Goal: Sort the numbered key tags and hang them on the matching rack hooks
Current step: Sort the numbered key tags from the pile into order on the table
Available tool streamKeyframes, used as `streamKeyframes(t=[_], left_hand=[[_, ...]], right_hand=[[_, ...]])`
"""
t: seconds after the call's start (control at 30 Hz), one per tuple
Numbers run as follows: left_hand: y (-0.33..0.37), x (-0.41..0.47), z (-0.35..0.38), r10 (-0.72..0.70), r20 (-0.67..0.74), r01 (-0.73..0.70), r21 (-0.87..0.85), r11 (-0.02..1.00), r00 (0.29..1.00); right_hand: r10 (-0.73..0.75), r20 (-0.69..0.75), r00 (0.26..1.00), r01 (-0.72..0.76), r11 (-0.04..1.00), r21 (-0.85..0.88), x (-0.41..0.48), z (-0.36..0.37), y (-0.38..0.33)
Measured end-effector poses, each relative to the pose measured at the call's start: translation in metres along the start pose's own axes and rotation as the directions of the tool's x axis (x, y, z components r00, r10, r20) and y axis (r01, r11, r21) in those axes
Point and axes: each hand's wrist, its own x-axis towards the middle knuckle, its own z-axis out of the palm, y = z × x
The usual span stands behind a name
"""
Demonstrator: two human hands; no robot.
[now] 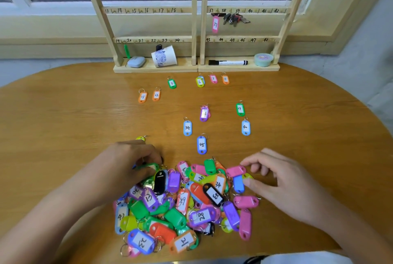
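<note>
Hands apart at the tag pile (182,204) on the table (63,114): left hand (131,163) grips a green tag (148,167), right hand (282,183) pinches a pink tag (236,171). Sorted tags (201,145) lie toward the rack (195,19), likely grouped by number

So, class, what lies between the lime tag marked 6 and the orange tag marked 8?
The pink tag 7 lies between lime tag 6 and orange tag 8, touching neither, as the head view shows.

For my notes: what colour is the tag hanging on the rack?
Pink tag, clearest in head view.
</note>
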Motion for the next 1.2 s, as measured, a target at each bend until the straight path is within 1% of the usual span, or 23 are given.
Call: streamKeyframes(t=[0.23, 0.33, 0.4, 0.47, 0.57, 0.63, 0.73, 0.87, 1.0, 1.1, 1.2], left_hand=[[0.005, 0.003, -0.006, -0.111, 0.001, 0.111, -0.09, 0.99, 0.994], [0.005, 0.003, -0.012, -0.163, -0.038, 0.154, -0.185, 0.971, 0.986], [0.007, 0.003, -0.018, -0.189, -0.056, 0.168, -0.265, 0.95, 0.98], [0.008, 0.006, -0.022, -0.21, -0.059, 0.172, -0.383, 0.907, 0.976], [0.012, 0.016, -0.026, -0.237, -0.054, 0.17, -0.546, 0.82, 0.97], [0.016, 0.026, -0.028, -0.245, -0.053, 0.159, -0.624, 0.765, 0.968], [0.022, 0.046, -0.028, -0.251, -0.035, 0.147, -0.729, 0.668, 0.967], [0.027, 0.067, -0.028, -0.228, -0.055, 0.083, -0.826, 0.557, 0.972], [0.023, 0.077, -0.019, -0.238, -0.055, 0.062, -0.888, 0.456, 0.97], [0.014, 0.078, -0.008, -0.252, -0.091, 0.026, -0.904, 0.427, 0.963], [0.012, 0.074, -0.005, -0.248, -0.099, 0.015, -0.907, 0.421, 0.964]], right_hand=[[-0.033, 0.022, 0.999, 0.033, 0.999, -0.021, 0.015, 0.007, -0.01], [-0.075, 0.008, 0.997, 0.075, 0.995, -0.066, 0.02, 0.007, -0.012], [-0.077, -0.009, 0.997, 0.076, 0.996, -0.048, 0.023, 0.005, -0.013], [-0.051, -0.033, 0.998, 0.052, 0.998, 0.019, 0.029, 0.0, -0.014], [-0.004, -0.047, 0.999, 0.013, 0.984, 0.179, 0.043, -0.006, -0.022], [-0.004, -0.052, 0.999, 0.018, 0.964, 0.266, 0.058, -0.008, -0.028], [-0.026, -0.007, 1.0, 0.026, 0.936, 0.352, 0.084, -0.007, -0.037], [0.013, 0.015, 1.0, -0.019, 0.856, 0.517, 0.119, -0.001, -0.046], [0.078, 0.003, 0.997, -0.062, 0.757, 0.651, 0.137, 0.007, -0.041], [0.122, -0.013, 0.992, -0.076, 0.692, 0.718, 0.136, 0.015, -0.034], [0.168, -0.069, 0.983, -0.06, 0.656, 0.752, 0.134, 0.018, -0.024]])
